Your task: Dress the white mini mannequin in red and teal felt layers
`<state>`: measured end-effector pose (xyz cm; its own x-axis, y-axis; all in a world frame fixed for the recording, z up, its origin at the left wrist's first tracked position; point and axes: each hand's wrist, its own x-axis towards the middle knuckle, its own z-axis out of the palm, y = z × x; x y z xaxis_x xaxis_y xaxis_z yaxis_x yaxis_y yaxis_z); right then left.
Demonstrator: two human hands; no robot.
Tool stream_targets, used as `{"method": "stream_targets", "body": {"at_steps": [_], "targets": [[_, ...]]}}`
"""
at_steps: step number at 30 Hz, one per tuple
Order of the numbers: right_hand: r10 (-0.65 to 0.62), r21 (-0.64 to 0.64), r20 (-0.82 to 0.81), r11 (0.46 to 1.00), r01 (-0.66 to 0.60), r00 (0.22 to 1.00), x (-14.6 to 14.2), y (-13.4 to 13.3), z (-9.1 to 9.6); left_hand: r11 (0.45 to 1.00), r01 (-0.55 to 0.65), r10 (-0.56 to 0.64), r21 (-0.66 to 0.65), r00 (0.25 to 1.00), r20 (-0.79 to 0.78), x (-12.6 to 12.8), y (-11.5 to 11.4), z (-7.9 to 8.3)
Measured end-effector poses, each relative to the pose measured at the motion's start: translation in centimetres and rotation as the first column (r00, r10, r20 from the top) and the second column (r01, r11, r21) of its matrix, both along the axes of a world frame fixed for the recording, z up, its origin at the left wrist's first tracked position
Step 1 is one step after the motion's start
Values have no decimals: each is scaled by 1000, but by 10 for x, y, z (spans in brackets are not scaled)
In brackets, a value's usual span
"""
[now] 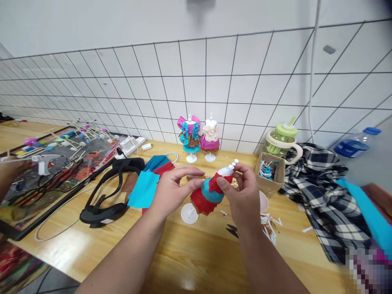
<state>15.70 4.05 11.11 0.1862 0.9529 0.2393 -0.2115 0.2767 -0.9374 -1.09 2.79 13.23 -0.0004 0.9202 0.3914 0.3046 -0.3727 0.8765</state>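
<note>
My right hand [241, 188] grips a small mannequin [225, 170] near its shoulders and neck. It is tilted, wearing a red and blue paper dress [211, 196] with a brown-edged hem, and its round white base [190, 213] shows below the skirt. My left hand [176, 188] is beside the dress on its left, thumb and forefinger apart; whether the fingertips touch the paper I cannot tell. Dark scissor blades [232, 230] stick out from behind my right wrist. Blue crepe paper [143, 190] lies left of my left hand.
Two dressed mannequins [190, 136] stand by the tiled wall. To the right are a cardboard box [271, 179] of scraps, a green-lidded cup [281, 141] and a checked cloth [318, 183]. On the left lie a black headset [105, 204], a glue gun [44, 161] and another person's arm [10, 175].
</note>
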Motion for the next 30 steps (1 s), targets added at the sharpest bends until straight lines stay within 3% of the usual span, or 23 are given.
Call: {"method": "stream_targets", "body": {"at_steps": [2,4,8,15,20,26,30], "targets": [[27,-8,-4,1000,-27,1000,-2,-1,0,991,106,-109,-82,993,-36,2,4,4],[56,-16,-12,998,-56,998,-4,-4,0,985,119,-126,-123,991,-45,7,5,4],[119,-31,-52,992,-120,992,-6,-9,3,986,117,-121,-122,992,-31,12,4,1],[170,-51,-35,984,-171,985,-5,-12,8,945,290,-286,-154,957,48,12,3,0],[158,-79,15,985,-156,987,-7,-12,7,940,298,-302,-166,953,4,9,2,0],[221,-105,-40,969,-224,975,-9,-11,2,948,260,-285,-185,951,-121,3,0,5],[276,-142,61,954,-265,959,-4,-7,0,937,268,-294,-225,952,-88,-2,0,1]]}}
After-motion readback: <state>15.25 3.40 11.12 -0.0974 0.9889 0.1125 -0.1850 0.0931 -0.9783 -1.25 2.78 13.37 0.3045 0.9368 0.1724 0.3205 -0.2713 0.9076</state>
